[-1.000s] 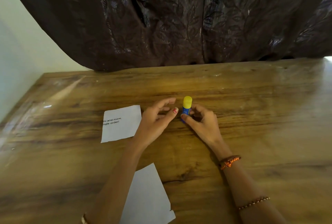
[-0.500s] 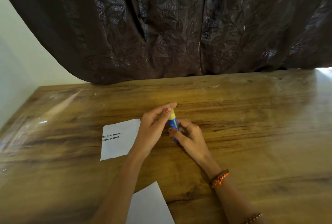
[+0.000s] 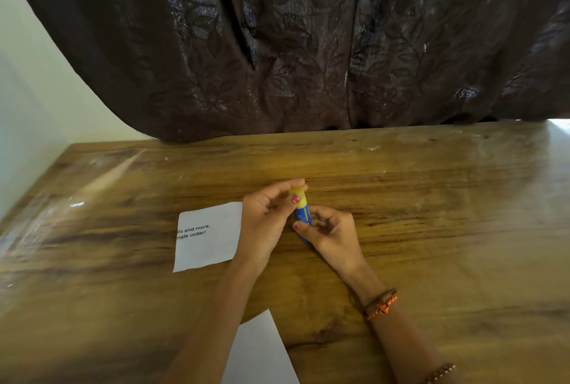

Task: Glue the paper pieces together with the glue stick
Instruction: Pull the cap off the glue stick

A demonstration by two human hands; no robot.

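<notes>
A blue glue stick (image 3: 303, 217) with a yellow cap is held just above the wooden table (image 3: 431, 214), near its middle. My right hand (image 3: 334, 237) grips the blue body from the right. My left hand (image 3: 266, 220) pinches the yellow cap from the left. A white paper piece with printed text (image 3: 208, 235) lies flat just left of my left hand. A second, blank white paper piece (image 3: 259, 353) lies at the near edge, partly under my left forearm.
A dark patterned curtain (image 3: 308, 44) hangs down to the table's far edge. A pale wall (image 3: 27, 100) stands at the left. Glossy bare wood stretches to the right of my hands.
The glue stick stood upright on the table a second ago; now both hands hold it, tilted, with my left fingers closed on its cap. The view has tilted upward.
</notes>
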